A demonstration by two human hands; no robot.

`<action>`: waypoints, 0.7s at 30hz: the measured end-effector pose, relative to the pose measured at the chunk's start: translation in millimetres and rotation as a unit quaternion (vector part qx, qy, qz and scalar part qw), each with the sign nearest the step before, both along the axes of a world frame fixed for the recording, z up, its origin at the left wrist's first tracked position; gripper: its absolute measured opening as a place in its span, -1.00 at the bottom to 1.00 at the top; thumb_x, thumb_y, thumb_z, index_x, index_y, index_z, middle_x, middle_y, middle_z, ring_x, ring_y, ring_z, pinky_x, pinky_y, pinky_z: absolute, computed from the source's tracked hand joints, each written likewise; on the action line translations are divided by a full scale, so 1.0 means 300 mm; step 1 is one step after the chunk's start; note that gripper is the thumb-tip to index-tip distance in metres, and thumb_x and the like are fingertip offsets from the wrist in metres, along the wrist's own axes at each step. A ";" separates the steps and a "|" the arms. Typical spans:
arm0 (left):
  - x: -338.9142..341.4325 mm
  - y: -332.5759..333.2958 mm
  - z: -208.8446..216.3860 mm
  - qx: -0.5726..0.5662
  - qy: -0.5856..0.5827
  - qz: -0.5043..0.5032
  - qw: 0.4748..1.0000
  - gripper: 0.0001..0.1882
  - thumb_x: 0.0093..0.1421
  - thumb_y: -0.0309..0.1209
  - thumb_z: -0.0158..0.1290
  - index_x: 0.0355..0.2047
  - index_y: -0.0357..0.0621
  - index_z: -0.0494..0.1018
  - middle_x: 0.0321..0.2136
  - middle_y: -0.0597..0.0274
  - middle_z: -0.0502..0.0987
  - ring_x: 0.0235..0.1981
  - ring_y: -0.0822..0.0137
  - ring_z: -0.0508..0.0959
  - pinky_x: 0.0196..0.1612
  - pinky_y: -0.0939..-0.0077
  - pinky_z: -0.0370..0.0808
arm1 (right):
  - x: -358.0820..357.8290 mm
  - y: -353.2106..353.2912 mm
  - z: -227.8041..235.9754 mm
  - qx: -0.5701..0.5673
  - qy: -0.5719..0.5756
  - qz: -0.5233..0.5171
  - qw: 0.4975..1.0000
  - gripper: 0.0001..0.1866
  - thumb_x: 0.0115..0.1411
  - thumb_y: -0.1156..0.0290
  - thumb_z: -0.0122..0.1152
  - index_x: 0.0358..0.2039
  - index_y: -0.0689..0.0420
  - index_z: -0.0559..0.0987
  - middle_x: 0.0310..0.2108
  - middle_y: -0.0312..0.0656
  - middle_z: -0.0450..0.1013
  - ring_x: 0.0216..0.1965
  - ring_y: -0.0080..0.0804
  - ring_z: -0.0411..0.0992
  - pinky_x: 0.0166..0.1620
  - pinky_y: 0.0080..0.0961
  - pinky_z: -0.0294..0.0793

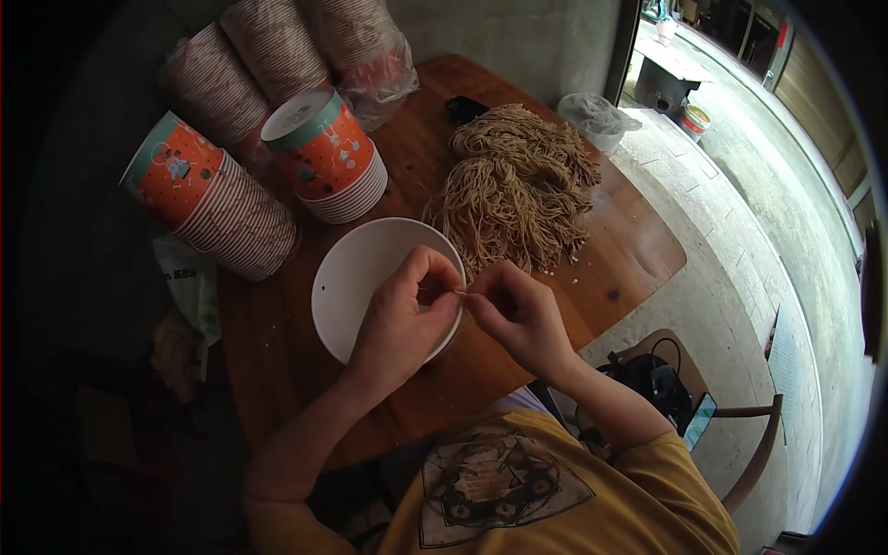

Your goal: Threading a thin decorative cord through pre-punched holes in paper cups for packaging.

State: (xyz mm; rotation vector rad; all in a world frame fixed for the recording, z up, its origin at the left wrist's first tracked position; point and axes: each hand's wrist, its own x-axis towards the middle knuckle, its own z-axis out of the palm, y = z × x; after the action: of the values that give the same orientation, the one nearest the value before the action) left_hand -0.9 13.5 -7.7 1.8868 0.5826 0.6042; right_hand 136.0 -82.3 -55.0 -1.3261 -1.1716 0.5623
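Note:
Over the right rim of a white paper tub (344, 289), both my hands meet with their fingertips pinched together. My left hand (405, 310) is in front of the tub's opening, closed on a thin tan cord (460, 293). Just to its right, my right hand (520, 316) pinches the same cord; only a short bit shows between the fingers. The tub's inside faces up and a small dark spot, perhaps a hole, shows on its left wall. Behind my hands lies a large heap of tan cords (518, 190).
Orange-and-green printed tubs stand in a short stack (326, 157) and a leaning taller stack (217, 199). Plastic-wrapped stacks (273, 51) are behind them. A plastic bag (597, 118) sits past the wooden table (638, 245). A chair (758, 453) with a black bag (657, 388) and phone (700, 421) is right.

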 end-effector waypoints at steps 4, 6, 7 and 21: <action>0.002 0.011 -0.004 -0.069 -0.022 -0.029 0.997 -0.84 0.15 -0.62 0.00 -0.25 -0.16 0.34 -0.37 0.40 0.41 -0.29 0.58 0.44 -0.16 0.61 0.42 | 0.007 0.013 -0.016 -0.018 0.103 0.028 0.994 -0.87 0.20 0.44 0.17 -0.33 0.19 0.43 -0.49 -0.44 0.35 -0.47 -0.78 0.25 -0.41 -0.74 0.28; 0.003 0.016 -0.002 -0.094 -0.028 -0.039 0.994 -0.81 0.14 -0.62 0.00 -0.22 -0.15 0.34 -0.36 0.42 0.41 -0.29 0.59 0.42 -0.14 0.63 0.39 | 0.004 0.016 -0.019 -0.003 0.114 0.024 0.993 -0.87 0.20 0.42 0.17 -0.34 0.19 0.43 -0.51 -0.41 0.36 -0.49 -0.76 0.25 -0.43 -0.72 0.29; 0.001 0.021 -0.001 -0.117 -0.024 -0.044 0.992 -0.77 0.14 -0.62 0.00 -0.19 -0.14 0.34 -0.35 0.43 0.41 -0.29 0.60 0.41 -0.14 0.65 0.38 | 0.002 0.017 -0.017 -0.002 0.118 0.024 0.993 -0.86 0.20 0.42 0.16 -0.33 0.20 0.43 -0.51 -0.42 0.36 -0.49 -0.76 0.25 -0.43 -0.72 0.29; 0.012 0.026 0.004 -0.247 -0.049 -0.042 0.967 -0.75 0.21 -0.54 0.04 -0.10 -0.16 0.32 -0.31 0.36 0.41 -0.29 0.57 0.40 -0.16 0.65 0.38 | 0.072 0.005 0.020 0.158 -0.362 -0.056 0.917 -0.78 0.04 0.49 0.23 -0.25 0.05 0.49 -0.35 -0.30 0.40 -0.46 -0.37 0.48 -0.50 -0.46 0.48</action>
State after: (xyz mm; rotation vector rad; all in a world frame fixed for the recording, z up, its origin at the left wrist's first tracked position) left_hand 2.7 21.2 -6.4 1.3961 0.5285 0.4437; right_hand 157.7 -80.7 -49.1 -1.3369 -1.6808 -0.2405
